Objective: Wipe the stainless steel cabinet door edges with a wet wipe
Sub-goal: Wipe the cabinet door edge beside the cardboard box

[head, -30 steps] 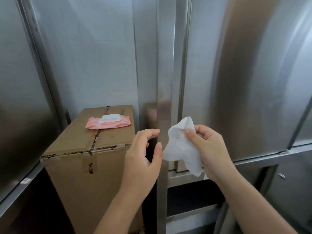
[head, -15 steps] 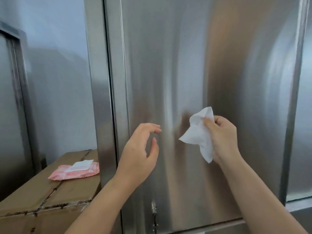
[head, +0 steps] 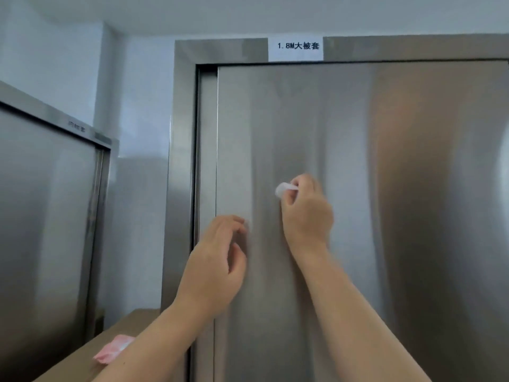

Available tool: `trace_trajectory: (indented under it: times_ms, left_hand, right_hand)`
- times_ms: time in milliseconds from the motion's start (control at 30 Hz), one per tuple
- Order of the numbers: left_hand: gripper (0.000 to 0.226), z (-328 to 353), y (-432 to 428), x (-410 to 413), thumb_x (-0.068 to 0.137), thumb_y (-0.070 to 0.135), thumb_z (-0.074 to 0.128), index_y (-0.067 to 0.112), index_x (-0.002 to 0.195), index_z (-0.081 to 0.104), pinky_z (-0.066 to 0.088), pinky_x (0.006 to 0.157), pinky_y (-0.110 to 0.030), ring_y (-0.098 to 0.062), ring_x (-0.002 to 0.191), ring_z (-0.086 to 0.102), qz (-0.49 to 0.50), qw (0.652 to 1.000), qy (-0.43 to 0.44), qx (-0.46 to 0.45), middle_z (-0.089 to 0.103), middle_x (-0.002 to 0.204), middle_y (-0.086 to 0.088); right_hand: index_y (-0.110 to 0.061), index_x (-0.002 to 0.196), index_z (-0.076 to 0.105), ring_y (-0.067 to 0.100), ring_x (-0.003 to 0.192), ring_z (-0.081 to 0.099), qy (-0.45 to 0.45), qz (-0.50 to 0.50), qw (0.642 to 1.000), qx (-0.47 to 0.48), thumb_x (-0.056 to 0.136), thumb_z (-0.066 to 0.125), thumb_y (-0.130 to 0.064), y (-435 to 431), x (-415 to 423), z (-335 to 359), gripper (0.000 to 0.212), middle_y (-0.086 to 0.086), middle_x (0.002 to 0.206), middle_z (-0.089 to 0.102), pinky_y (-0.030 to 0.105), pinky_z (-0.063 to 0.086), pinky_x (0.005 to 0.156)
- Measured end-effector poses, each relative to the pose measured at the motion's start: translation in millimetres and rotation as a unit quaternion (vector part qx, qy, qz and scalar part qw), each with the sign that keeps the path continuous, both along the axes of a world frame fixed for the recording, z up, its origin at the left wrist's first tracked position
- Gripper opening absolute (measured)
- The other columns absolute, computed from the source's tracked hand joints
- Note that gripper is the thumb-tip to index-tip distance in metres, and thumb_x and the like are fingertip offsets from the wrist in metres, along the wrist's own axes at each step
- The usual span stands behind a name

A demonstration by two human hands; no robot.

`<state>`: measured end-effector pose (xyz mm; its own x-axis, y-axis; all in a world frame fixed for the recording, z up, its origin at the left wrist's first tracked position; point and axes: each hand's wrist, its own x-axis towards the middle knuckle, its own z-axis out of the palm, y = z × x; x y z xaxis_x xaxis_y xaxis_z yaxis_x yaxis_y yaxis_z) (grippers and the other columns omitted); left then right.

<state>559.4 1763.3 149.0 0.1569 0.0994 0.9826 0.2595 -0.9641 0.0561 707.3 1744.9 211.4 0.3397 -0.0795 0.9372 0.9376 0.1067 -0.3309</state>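
Observation:
A tall stainless steel cabinet door (head: 385, 188) fills the right of the view; its left edge (head: 217, 161) runs vertically beside the frame. My right hand (head: 305, 213) is raised in front of the door's middle and grips a bunched white wet wipe (head: 285, 188), of which only a small part shows above the fingers. My left hand (head: 217, 266) hovers lower and to the left, close to the door's left edge, fingers loosely curled and holding nothing.
A white label (head: 296, 48) with printed text is stuck on the cabinet's top frame. Another steel cabinet (head: 46, 216) stands at the left. A cardboard box (head: 91, 357) at the lower left carries a pink wet-wipe pack (head: 113, 351).
The view has tilted upward to the door's top. My right hand has risen and bunched the wipe into the fist. My left hand has also risen, staying near the door's left edge.

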Motion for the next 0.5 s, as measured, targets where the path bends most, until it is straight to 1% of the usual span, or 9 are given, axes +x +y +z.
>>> trace_trajectory:
  times_ms: [100, 167, 233, 267, 333, 367, 400, 467, 500]
  left_hand:
    - [0.026, 6, 13, -14, 0.077, -0.005, 0.050, 0.013, 0.095, 0.054, 0.032, 0.081, 0.001, 0.003, 0.086, 0.050, 0.040, 0.999, -0.002, 0.012, 0.055, 0.107, 0.007]
    - [0.030, 10, 25, -24, 0.077, -0.011, 0.054, 0.012, 0.097, 0.054, 0.031, 0.079, 0.001, 0.004, 0.083, 0.049, 0.057, 0.998, -0.006, 0.008, 0.053, 0.109, 0.007]
    - [0.033, 13, 37, -31, 0.077, -0.012, 0.054, 0.009, 0.102, 0.054, 0.027, 0.082, 0.003, 0.003, 0.093, 0.046, 0.065, 0.998, -0.013, -0.002, 0.051, 0.112, 0.007]
    - [0.034, 16, 43, -35, 0.078, -0.012, 0.054, 0.007, 0.106, 0.054, 0.026, 0.084, 0.004, -0.002, 0.100, 0.047, 0.067, 0.998, -0.016, -0.008, 0.051, 0.114, 0.006]
    - [0.036, 24, 55, -41, 0.078, -0.012, 0.055, 0.000, 0.112, 0.053, 0.025, 0.092, 0.001, -0.015, 0.111, 0.050, 0.071, 0.997, -0.017, -0.001, 0.053, 0.120, -0.004]
    - [0.037, 29, 60, -43, 0.078, -0.012, 0.056, -0.003, 0.114, 0.053, 0.026, 0.097, -0.005, -0.022, 0.115, 0.050, 0.079, 0.997, -0.018, 0.013, 0.053, 0.125, -0.010]
    - [0.038, 34, 65, -44, 0.077, -0.012, 0.056, -0.006, 0.115, 0.053, 0.028, 0.102, -0.015, -0.027, 0.119, 0.049, 0.089, 0.995, -0.022, 0.029, 0.052, 0.128, -0.015]
    - [0.038, 44, 73, -43, 0.079, -0.004, 0.053, -0.009, 0.116, 0.053, 0.032, 0.104, -0.037, -0.031, 0.124, 0.044, 0.106, 0.992, -0.031, 0.063, 0.049, 0.132, -0.021]
    - [0.040, 48, 76, -43, 0.080, 0.001, 0.049, -0.009, 0.119, 0.053, 0.032, 0.104, -0.045, -0.031, 0.127, 0.041, 0.109, 0.991, -0.030, 0.073, 0.048, 0.134, -0.021]
  right_hand:
    - [0.000, 0.097, 0.059, 0.037, 0.080, 0.057, -0.023, 0.057, 0.998, 0.009, 0.087, 0.054, -0.008, 20, -28, -1, 0.014, 0.016, 0.095, 0.061, 0.038, 0.037, 0.064]
    - [0.000, 0.091, 0.059, 0.034, 0.074, 0.057, -0.052, 0.106, 0.992, 0.039, 0.082, 0.060, -0.004, 27, -41, 1, 0.010, 0.014, 0.085, 0.061, 0.037, 0.040, 0.062]
    - [-0.001, 0.089, 0.059, 0.028, 0.067, 0.057, -0.086, 0.150, 0.983, 0.053, 0.081, 0.063, -0.007, 32, -51, 2, 0.011, 0.010, 0.080, 0.060, 0.034, 0.044, 0.060]
    - [-0.001, 0.091, 0.059, 0.022, 0.066, 0.057, -0.102, 0.174, 0.978, 0.056, 0.082, 0.061, -0.010, 35, -54, 2, 0.013, 0.009, 0.081, 0.061, 0.032, 0.045, 0.060]
    - [0.000, 0.096, 0.060, 0.009, 0.069, 0.052, -0.128, 0.213, 0.967, 0.054, 0.084, 0.055, -0.013, 38, -58, 5, 0.018, 0.008, 0.085, 0.061, 0.027, 0.045, 0.063]
    - [0.002, 0.097, 0.060, 0.006, 0.071, 0.050, -0.143, 0.219, 0.964, 0.052, 0.084, 0.053, -0.011, 40, -59, 8, 0.020, 0.010, 0.087, 0.060, 0.026, 0.045, 0.065]
    - [0.004, 0.096, 0.060, 0.009, 0.075, 0.051, -0.163, 0.206, 0.964, 0.049, 0.083, 0.052, -0.007, 43, -59, 11, 0.019, 0.012, 0.089, 0.059, 0.028, 0.045, 0.068]
    - [0.009, 0.094, 0.061, 0.028, 0.085, 0.058, -0.205, 0.125, 0.970, 0.042, 0.079, 0.056, 0.001, 51, -61, 15, 0.018, 0.020, 0.095, 0.057, 0.035, 0.047, 0.077]
    - [0.009, 0.094, 0.062, 0.035, 0.090, 0.058, -0.222, 0.067, 0.972, 0.036, 0.078, 0.056, 0.000, 55, -62, 16, 0.019, 0.023, 0.098, 0.058, 0.039, 0.047, 0.080]
